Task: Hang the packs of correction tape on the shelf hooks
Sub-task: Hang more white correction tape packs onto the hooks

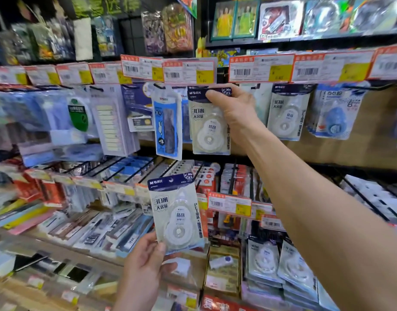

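**One pack at the hook, another waiting**

A pack of correction tape, the upper pack [207, 122], is held up against the top row of the shelf. Its dark header is tucked just under the price labels [188, 71]. Whether its hole has been threaded onto a hook cannot be told, since the hook is hidden behind the header and the thumb.

The right hand [234, 113] is stretched far forward and up, with the arm nearly straight. The thumb is pressed across the front of the header and the fingers are curled behind the pack's right edge, so the pack is pinched firmly.

Nearer and lower, a second pack [177, 214] is held upright by its bottom left corner. It is pinched between the thumb and curled fingers of the left hand [143, 263] and is judged to be next.

To the right on the same row, a matching hung pack [287, 111] is seen in place. At the lower right, spare packs [266, 259] are stacked, so more hanging is probably left. The task is judged to be partly done.
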The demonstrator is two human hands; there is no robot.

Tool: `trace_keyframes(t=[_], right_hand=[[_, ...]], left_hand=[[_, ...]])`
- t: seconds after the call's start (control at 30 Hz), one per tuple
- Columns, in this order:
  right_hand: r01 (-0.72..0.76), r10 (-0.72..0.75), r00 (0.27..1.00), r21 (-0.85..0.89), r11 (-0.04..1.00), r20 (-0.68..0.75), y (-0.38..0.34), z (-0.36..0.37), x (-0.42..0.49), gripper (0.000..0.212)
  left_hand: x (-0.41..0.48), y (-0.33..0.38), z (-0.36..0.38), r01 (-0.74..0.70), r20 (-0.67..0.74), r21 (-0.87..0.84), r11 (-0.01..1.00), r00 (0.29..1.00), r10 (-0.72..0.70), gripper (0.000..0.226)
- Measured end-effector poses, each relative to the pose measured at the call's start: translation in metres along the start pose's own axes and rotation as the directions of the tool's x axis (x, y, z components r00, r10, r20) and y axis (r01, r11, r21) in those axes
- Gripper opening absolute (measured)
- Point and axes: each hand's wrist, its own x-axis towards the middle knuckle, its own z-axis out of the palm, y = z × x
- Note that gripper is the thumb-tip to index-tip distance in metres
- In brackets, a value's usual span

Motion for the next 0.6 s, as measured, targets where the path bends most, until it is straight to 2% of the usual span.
trace_keyframes(t=[0.07, 0.17, 0.3, 0.5, 0.6], right_hand=[[0.026, -0.025, 1.000, 0.025, 0.999, -0.019, -0.001, 0.009, 0.007, 0.013], [0.071, -0.073, 0.997, 0.055, 0.996, 0.027, 0.001, 0.022, 0.011, 0.018], [0.073, -0.076, 0.996, 0.071, 0.995, 0.039, 0.004, 0.031, 0.012, 0.016], [0.077, -0.077, 0.997, 0.035, 0.996, 0.003, 0.005, 0.033, 0.019, 0.008], [0.078, -0.078, 0.997, 0.000, 0.997, 0.007, 0.005, 0.033, 0.019, 0.015]], left_hand=[[0.004, -0.001, 0.002, -0.004, -0.003, 0.003, 1.000, 1.000, 0.004, 0.021], [0.006, 0.000, 0.003, -0.016, 0.003, 0.006, 1.000, 1.000, 0.016, 0.022], [0.008, -0.001, 0.002, -0.005, 0.017, 0.013, 1.000, 1.000, 0.005, 0.021], [0.010, 0.000, 0.001, 0.003, 0.012, 0.008, 1.000, 1.000, -0.003, 0.021], [0.011, 0.002, 0.004, 0.011, 0.007, -0.010, 1.000, 1.000, -0.011, 0.021]])
